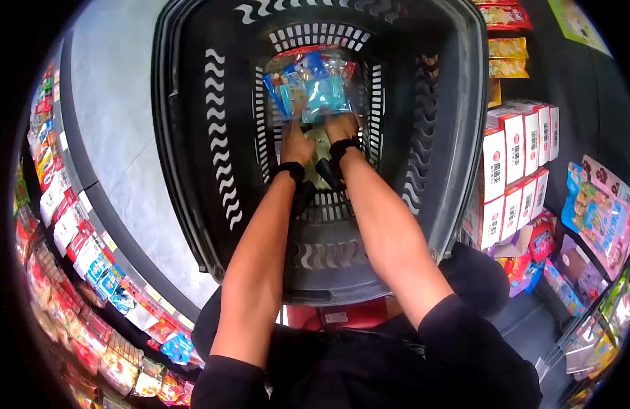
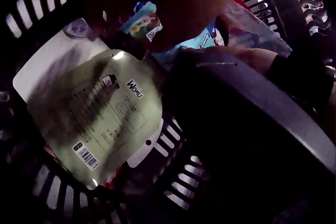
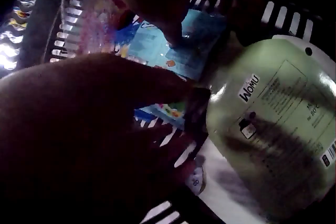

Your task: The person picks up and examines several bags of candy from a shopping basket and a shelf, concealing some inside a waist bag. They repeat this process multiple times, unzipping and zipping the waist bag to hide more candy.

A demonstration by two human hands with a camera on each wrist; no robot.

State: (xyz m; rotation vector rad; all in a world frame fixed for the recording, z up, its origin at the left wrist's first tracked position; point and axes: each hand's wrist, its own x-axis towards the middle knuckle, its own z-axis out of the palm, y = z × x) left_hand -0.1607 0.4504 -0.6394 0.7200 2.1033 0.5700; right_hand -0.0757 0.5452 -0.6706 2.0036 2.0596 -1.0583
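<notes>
Both my hands reach down into a black shopping basket [image 1: 465, 170]. My left hand [image 1: 298, 144] and right hand [image 1: 342, 127] grip the near edge of a pile of snack packets, one at each side. A light-blue packet [image 1: 325, 94] lies on top, with a darker blue packet [image 1: 311, 66] behind it. In the right wrist view, my left thumb lies on the light-blue packet [image 3: 184, 50]; most other fingers are hidden or dark. Below the hands lies a pale green, flat, bottle-shaped item [image 2: 105, 113] marked WOMU, on white card.
The slotted basket walls rise around both forearms. White and red boxes [image 1: 512, 146] are stacked to the right, near a pink and blue pouch [image 1: 600, 218]. Shelves of packaged goods [image 1: 90, 252] curve along the left, beyond the grey floor [image 1: 127, 136].
</notes>
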